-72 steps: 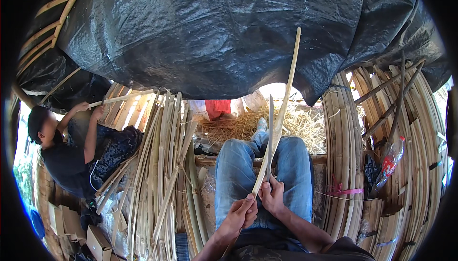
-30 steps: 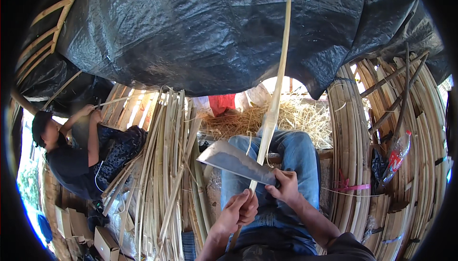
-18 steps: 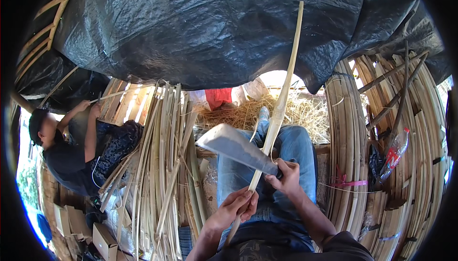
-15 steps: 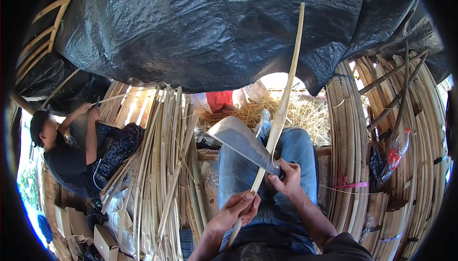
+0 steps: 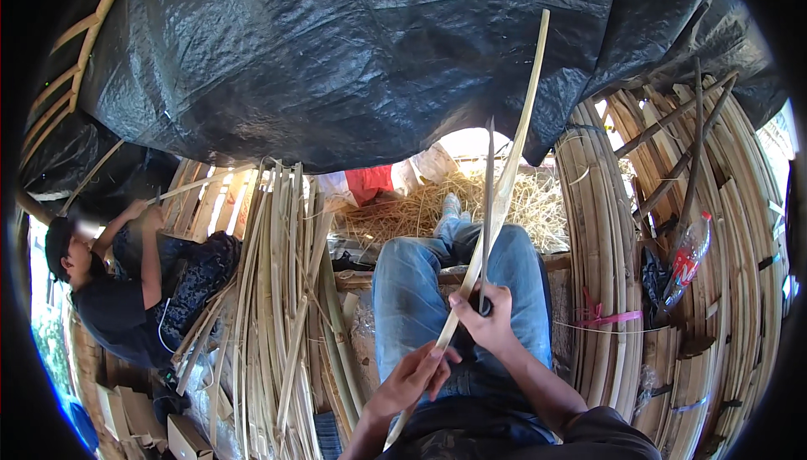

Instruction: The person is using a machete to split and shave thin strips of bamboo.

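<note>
A long pale strip of split bamboo (image 5: pixel 502 192) runs from my lap up toward the dark sheet, slanting to the right. My left hand (image 5: pixel 414 376) grips its lower part, thumb laid along it. My right hand (image 5: pixel 487 315) is closed on the black handle of a machete (image 5: pixel 488 199). Its blade is turned nearly edge-on to me and points away, close along the left side of the strip. My right fingers are next to the strip; whether they touch it I cannot tell. Both hands are above my jeans-covered thighs.
Stacked bamboo strips (image 5: pixel 282 292) stand at the left, and tied bundles (image 5: pixel 598 267) at the right beside a plastic bottle (image 5: pixel 689 262). Black plastic sheeting (image 5: pixel 336 65) hangs ahead, with straw shavings (image 5: pixel 530 208) below. A co-worker (image 5: pixel 118 300) sits at far left holding a strip.
The machete has turned from lying across the strip, broad side showing, to nearly edge-on alongside it. My right hand has rotated and shifted slightly left. The left hand still holds the strip.
</note>
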### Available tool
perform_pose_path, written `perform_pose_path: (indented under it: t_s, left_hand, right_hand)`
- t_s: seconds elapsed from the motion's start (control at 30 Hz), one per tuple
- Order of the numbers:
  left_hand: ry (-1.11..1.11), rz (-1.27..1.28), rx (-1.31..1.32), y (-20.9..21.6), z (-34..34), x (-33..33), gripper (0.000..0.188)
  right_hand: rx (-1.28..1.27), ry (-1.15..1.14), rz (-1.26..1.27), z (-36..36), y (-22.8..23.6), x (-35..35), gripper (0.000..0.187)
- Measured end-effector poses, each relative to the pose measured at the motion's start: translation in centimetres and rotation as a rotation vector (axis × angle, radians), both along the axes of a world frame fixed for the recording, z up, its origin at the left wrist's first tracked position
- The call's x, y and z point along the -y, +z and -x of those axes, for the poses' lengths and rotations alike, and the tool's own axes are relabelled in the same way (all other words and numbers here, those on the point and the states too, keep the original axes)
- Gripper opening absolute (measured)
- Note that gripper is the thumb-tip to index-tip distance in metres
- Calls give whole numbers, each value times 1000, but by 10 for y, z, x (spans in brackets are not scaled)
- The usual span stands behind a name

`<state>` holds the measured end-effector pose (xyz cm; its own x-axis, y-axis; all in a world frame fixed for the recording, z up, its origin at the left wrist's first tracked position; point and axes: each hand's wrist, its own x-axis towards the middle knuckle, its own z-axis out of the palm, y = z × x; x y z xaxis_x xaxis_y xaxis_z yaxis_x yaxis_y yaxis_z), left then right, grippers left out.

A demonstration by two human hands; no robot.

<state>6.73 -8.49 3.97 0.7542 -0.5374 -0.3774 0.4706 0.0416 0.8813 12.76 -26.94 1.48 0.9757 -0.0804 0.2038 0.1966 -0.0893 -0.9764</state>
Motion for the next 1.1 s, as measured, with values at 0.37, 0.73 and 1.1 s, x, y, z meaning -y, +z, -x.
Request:
perform_pose_path:
  t_s: [0.37, 0.73, 1.1]
  left_hand:
    - [205, -110, -122, 10, 11, -10, 50]
    - [159, 219, -357, 7, 29, -25, 52]
    - [319, 26, -305, -1, 59, -35, 46]
  right_hand:
    - [136, 48, 219, -21, -30, 1, 39]
    - [881, 41, 879, -50, -14, 44, 61]
    - [223, -246, 536, -89, -26, 98, 43]
